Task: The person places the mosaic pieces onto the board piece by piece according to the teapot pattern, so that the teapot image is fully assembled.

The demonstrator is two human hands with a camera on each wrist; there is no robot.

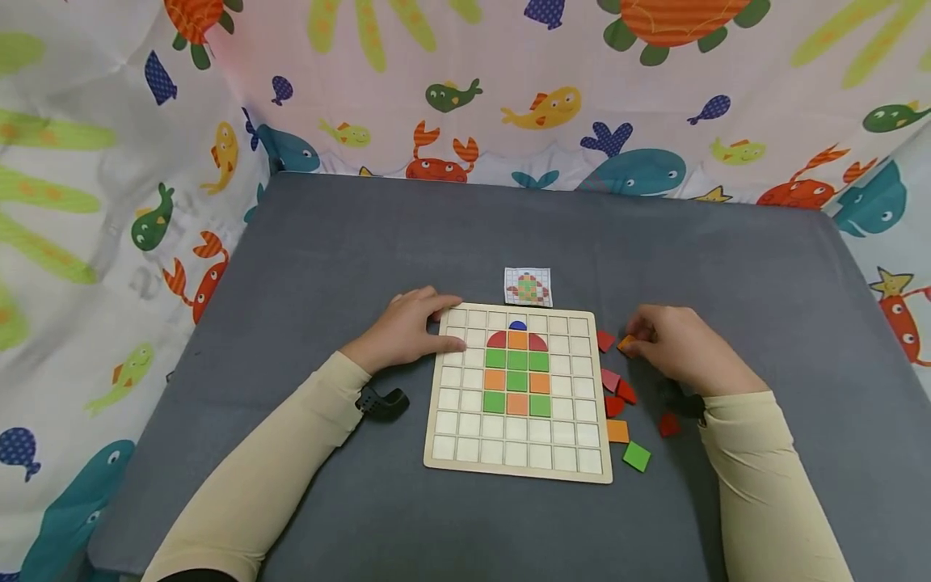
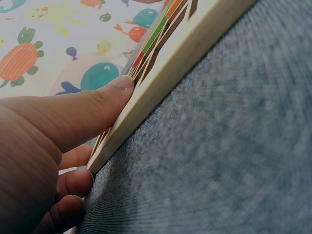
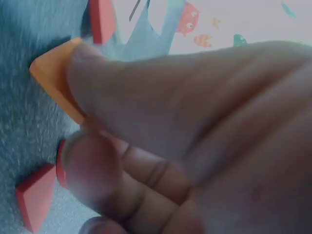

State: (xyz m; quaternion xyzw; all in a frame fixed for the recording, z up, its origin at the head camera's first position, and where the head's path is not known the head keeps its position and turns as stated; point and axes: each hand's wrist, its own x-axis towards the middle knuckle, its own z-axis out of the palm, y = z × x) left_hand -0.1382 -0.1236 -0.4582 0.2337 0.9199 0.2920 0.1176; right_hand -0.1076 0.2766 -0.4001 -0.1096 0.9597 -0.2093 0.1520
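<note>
A wooden grid board lies on the grey table. Green and orange squares, red quarter-rounds and a blue half-round fill some middle cells. My left hand holds the board at its upper left corner, thumb on the face and fingers against the edge, as the left wrist view shows. Right of the board, my right hand has thumb and forefinger on an orange square tile near the table surface. Part of that tile is hidden under the thumb. A small printed pattern card lies just beyond the board.
Loose red pieces, another orange square and a green square lie along the board's right side. One red piece is under the right wrist. Patterned cloth hangs behind the table.
</note>
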